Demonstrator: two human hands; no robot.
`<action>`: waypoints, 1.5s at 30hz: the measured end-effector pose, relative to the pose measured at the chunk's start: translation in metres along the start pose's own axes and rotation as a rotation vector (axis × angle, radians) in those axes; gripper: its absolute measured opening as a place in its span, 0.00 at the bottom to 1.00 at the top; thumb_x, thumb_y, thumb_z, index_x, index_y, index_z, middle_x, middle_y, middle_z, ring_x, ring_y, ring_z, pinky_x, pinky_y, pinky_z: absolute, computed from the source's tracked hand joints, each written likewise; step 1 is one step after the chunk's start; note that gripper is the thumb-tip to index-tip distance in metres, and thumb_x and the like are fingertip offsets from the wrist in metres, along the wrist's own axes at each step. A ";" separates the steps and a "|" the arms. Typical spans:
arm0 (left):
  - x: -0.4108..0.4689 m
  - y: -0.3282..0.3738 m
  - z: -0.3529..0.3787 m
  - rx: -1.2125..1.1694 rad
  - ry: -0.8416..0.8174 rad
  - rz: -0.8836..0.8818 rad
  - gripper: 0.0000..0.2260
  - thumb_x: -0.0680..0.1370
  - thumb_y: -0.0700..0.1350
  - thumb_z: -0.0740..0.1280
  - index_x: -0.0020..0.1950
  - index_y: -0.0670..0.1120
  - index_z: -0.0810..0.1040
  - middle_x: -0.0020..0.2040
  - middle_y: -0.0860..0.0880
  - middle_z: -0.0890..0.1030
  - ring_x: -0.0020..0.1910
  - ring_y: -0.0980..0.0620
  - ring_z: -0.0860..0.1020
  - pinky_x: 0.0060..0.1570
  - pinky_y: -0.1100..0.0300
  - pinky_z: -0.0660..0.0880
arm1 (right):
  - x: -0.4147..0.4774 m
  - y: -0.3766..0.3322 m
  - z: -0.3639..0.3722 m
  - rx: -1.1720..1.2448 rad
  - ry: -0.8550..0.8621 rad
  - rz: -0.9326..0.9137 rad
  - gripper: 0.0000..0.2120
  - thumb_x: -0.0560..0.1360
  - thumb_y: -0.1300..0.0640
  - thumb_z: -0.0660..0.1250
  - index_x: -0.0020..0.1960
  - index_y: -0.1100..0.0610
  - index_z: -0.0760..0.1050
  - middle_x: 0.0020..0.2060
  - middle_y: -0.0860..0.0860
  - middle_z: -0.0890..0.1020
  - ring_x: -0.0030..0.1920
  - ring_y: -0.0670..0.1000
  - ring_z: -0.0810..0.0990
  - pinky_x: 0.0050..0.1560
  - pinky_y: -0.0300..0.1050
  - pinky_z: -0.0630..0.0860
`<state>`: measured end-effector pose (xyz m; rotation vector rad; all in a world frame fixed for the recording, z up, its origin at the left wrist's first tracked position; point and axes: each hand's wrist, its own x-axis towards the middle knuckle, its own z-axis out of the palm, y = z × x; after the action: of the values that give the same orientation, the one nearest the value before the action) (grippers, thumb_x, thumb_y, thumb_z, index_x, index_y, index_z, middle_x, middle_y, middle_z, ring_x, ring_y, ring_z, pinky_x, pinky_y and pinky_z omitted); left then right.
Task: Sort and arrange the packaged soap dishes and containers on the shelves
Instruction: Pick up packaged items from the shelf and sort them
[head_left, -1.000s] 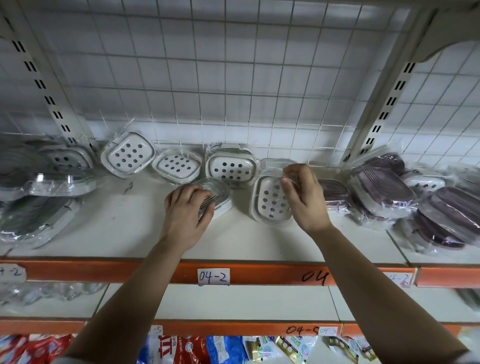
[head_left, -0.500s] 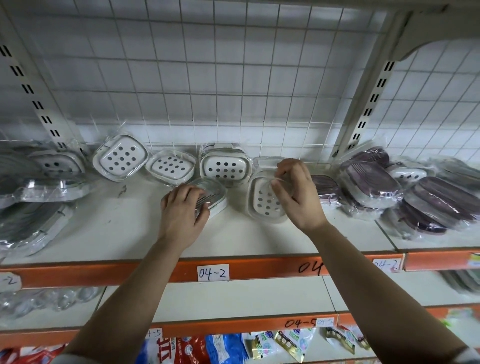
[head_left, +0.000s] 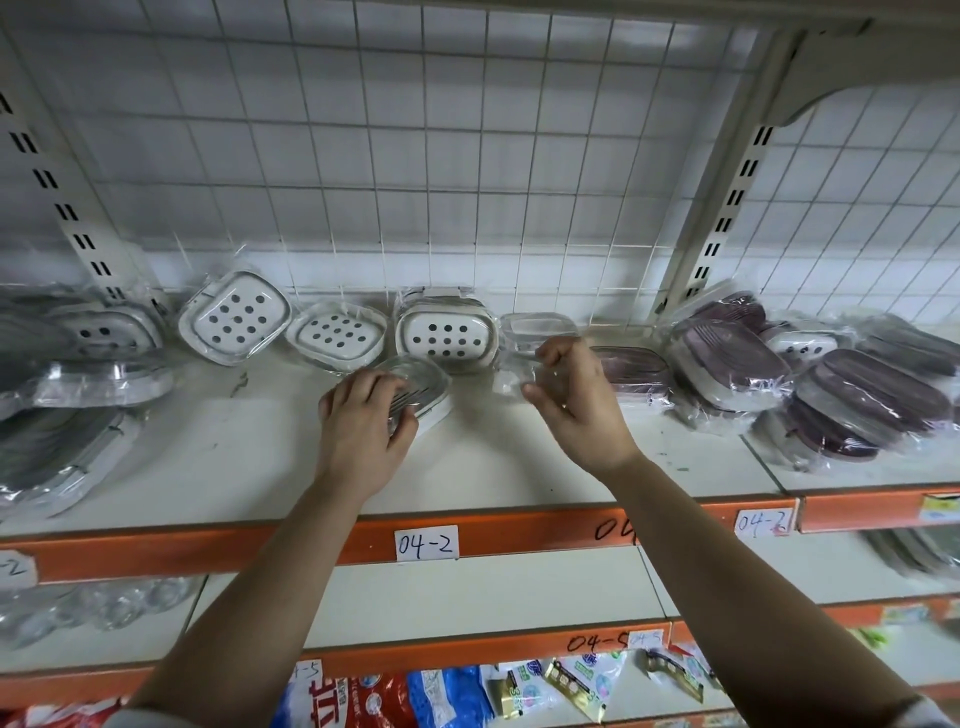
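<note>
**Covered, Blurred and Cut Off**

The near half of the clear-lidded soap dish (head_left: 422, 382) is covered by the left hand (head_left: 363, 431). The clear wrapper (head_left: 511, 376) pinched by the right hand (head_left: 576, 410) is blurred, and what is inside it cannot be told. The written number (head_left: 613, 529) on the orange strip (head_left: 156, 551) is half hidden by the right forearm (head_left: 727, 545). The grey dish stacks (head_left: 47, 457) are cut off by the left edge.

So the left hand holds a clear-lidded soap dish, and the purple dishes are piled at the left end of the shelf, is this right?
Not quite: the head view shows the purple dishes piled at the right end of the shelf. The left hand does hold the clear-lidded soap dish.
</note>
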<state>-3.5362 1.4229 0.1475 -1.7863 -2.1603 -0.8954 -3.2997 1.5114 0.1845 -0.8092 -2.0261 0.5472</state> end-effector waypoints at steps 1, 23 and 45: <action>0.000 0.000 -0.001 0.000 0.002 -0.001 0.19 0.73 0.53 0.57 0.54 0.45 0.79 0.53 0.47 0.78 0.55 0.43 0.76 0.54 0.49 0.68 | -0.003 0.003 0.002 -0.043 -0.040 0.013 0.15 0.74 0.63 0.71 0.57 0.61 0.70 0.52 0.49 0.74 0.54 0.53 0.72 0.56 0.41 0.67; -0.007 0.005 -0.019 -0.186 -0.118 0.031 0.24 0.72 0.56 0.70 0.64 0.45 0.79 0.64 0.44 0.75 0.62 0.40 0.72 0.63 0.50 0.71 | -0.040 -0.017 0.009 -0.203 0.122 0.220 0.17 0.69 0.51 0.72 0.55 0.58 0.77 0.53 0.53 0.78 0.54 0.57 0.76 0.55 0.52 0.74; -0.139 0.328 0.058 -0.232 -0.056 0.414 0.25 0.74 0.60 0.66 0.61 0.42 0.81 0.61 0.43 0.79 0.57 0.38 0.75 0.60 0.47 0.72 | -0.290 0.059 -0.286 -0.404 0.299 0.323 0.16 0.70 0.52 0.71 0.53 0.61 0.78 0.53 0.55 0.78 0.53 0.57 0.78 0.53 0.47 0.73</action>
<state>-3.1788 1.3697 0.1356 -2.2770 -1.6678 -1.0268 -2.9171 1.3662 0.1366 -1.3894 -1.7575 0.1716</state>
